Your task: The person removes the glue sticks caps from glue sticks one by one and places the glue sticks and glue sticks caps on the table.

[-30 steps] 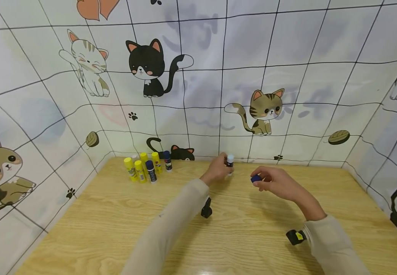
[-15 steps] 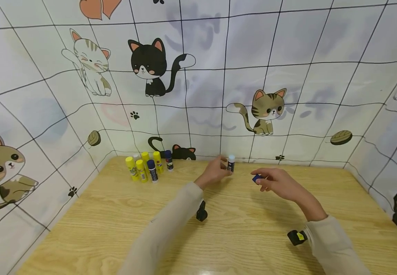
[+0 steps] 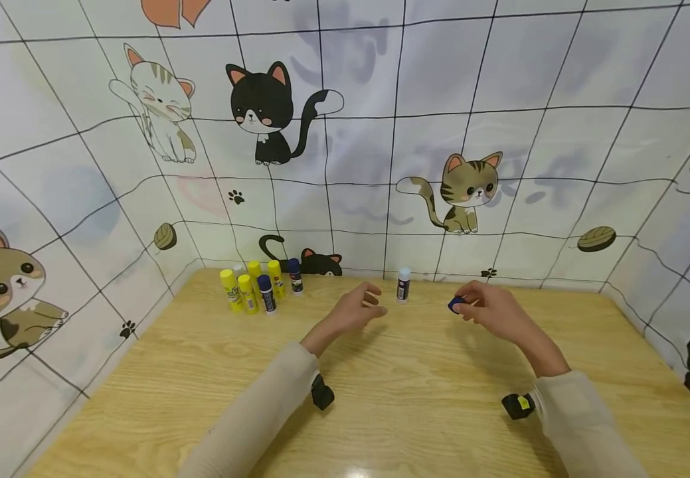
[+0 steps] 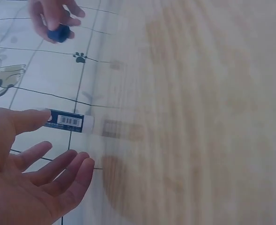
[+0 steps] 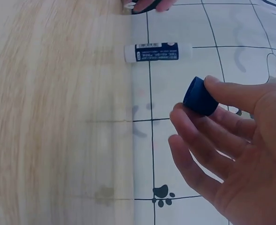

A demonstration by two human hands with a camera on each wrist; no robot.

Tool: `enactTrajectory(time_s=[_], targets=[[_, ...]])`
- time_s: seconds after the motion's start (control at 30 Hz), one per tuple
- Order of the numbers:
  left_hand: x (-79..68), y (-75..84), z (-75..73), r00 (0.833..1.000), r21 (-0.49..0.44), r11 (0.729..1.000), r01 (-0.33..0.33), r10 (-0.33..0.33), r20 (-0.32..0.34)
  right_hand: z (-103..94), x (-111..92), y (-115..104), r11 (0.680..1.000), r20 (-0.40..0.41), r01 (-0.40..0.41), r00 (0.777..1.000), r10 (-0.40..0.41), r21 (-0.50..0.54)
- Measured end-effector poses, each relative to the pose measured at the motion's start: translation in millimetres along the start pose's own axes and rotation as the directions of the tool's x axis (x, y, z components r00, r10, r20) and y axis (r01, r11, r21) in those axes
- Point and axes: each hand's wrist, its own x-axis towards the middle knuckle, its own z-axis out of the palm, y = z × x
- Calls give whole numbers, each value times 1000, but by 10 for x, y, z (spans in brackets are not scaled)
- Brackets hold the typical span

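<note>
The glue stick (image 3: 403, 287) stands already uncapped, the blue cap (image 5: 201, 97), not yet refitted, is pinched in the grip of the right hand (image 3: 497, 313), and nothing is held by the relaxed left hand (image 3: 350, 311).

In the head view, the table (image 3: 416, 392) is brightly and fairly evenly lit, with soft shadows cast near the left hand (image 3: 350, 311) and right hand (image 3: 496, 313) and a small patch of glare (image 3: 356, 473) caught at the bottom edge. Both wrist views are rendered dimmer and hazier, the wood grain being softly blurred; in the left one, the glue stick (image 4: 68, 121) is faintly mirrored in the table.
</note>
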Motion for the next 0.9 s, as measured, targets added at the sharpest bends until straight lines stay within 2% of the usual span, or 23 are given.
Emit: enactTrajectory(time_s=[0.13, 0.23, 0.33, 0.43, 0.57, 0.67, 0.73, 0.8, 0.9], targets=[[-164, -28, -81, 999, -38, 999, -30, 30, -15, -17, 27, 91, 996, -65, -53, 997, 48, -68], [-287, -64, -187, 997, -42, 998, -51, 49, -53, -34, 48, 207, 992, -84, -96, 992, 89, -86], [-375, -116, -326, 991, -45, 996, -73, 67, -120, -53, 76, 353, 984, -77, -156, 986, 149, -87], [-435, -145, -477, 975, -44, 994, -97, 86, -203, -81, 103, 499, 972, -70, -203, 978, 195, -123], [-513, -126, -688, 940, 9, 993, -118, 114, -320, -129, 150, 649, 954, -70, -223, 974, 213, -201], [-591, -77, -857, 906, 74, 991, -110, 131, -403, -172, 182, 718, 945, -64, -231, 973, 222, -230], [-643, -47, -972, 879, 118, 990, -75, 121, -462, -197, 193, 748, 944, -57, -237, 971, 230, -231], [-689, -20, -1085, 844, 162, 986, -38, 118, -523, -215, 195, 778, 943, -50, -243, 970, 238, -228], [-737, -24, -1240, 799, 231, 973, 23, 121, -590, -233, 193, 823, 940, -45, -260, 966, 256, -220]])
